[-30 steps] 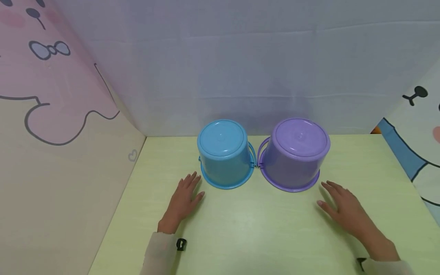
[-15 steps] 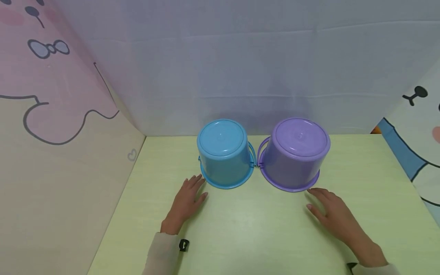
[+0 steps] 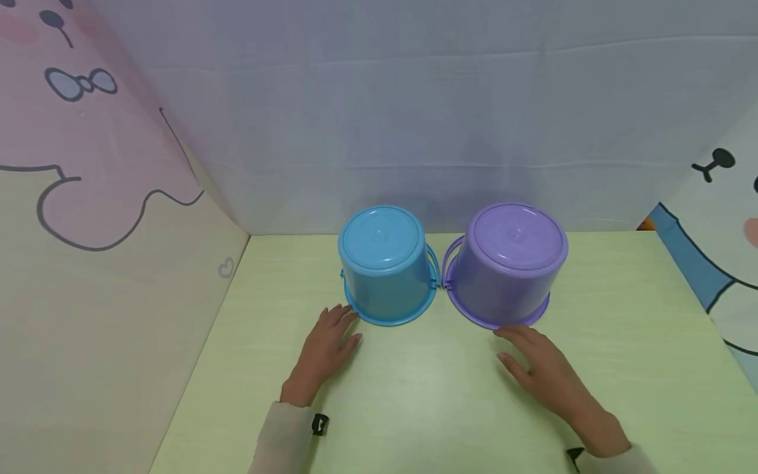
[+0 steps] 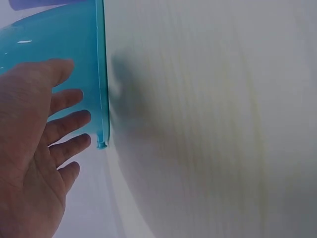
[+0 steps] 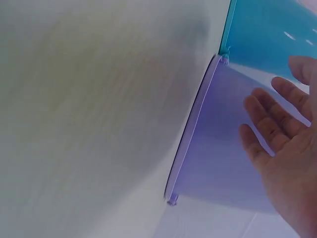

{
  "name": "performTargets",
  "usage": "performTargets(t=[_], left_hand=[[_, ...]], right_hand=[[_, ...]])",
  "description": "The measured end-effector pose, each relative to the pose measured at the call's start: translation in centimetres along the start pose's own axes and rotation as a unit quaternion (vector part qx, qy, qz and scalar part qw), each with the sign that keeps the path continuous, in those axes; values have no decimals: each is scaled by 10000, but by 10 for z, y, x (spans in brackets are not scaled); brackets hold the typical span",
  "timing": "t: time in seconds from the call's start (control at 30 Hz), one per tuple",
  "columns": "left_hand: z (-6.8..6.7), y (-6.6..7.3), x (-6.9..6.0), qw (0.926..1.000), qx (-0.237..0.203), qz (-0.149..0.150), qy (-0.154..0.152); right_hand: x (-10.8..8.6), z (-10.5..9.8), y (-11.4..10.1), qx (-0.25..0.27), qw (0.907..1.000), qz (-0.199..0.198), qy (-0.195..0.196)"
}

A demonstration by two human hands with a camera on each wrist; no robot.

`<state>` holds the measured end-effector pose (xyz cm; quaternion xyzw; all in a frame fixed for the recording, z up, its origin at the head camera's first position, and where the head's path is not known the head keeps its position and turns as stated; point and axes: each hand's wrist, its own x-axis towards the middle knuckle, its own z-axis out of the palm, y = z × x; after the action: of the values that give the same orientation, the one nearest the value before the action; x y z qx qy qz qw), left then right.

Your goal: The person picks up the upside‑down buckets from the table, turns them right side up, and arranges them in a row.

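A blue bucket (image 3: pixel 385 263) stands upside down on the table, its base up and its handle down at the right side. Beside it stands a larger purple bucket (image 3: pixel 512 263), also upside down, the two handles meeting between them. My left hand (image 3: pixel 324 349) is at the front left of the blue bucket, fingers spread and relaxed; whether the fingertips touch the rim I cannot tell. In front of the purple bucket's rim is my right hand (image 3: pixel 545 368), fingers loosely extended, holding nothing. Both palms show bare in the left wrist view and the right wrist view.
The pale yellow-green table (image 3: pixel 414 408) runs back to a white cloth wall (image 3: pixel 414 131) close behind the buckets. A panel with a pink cartoon figure (image 3: pixel 106 145) borders the left, and another cartoon panel (image 3: pixel 728 250) the right.
My right hand has moved left along the front of the purple bucket. My left hand has shifted slightly right, nearer the blue bucket's front. Both buckets stay in place.
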<state>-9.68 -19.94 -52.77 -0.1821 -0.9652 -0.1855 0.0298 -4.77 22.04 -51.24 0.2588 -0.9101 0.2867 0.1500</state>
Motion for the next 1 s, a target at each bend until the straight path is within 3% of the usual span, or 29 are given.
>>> performTargets(t=[0.5, 0.67, 1.0], left_hand=[[5, 9, 2, 9980, 407, 437, 228], [8, 11, 2, 9968, 385, 602, 368], [10, 17, 3, 9965, 329, 705, 307]], right_hand=[[27, 33, -21, 318, 9986, -382, -204], [38, 42, -27, 295, 9976, -274, -561], [62, 50, -39, 191, 9916, -8, -1282]])
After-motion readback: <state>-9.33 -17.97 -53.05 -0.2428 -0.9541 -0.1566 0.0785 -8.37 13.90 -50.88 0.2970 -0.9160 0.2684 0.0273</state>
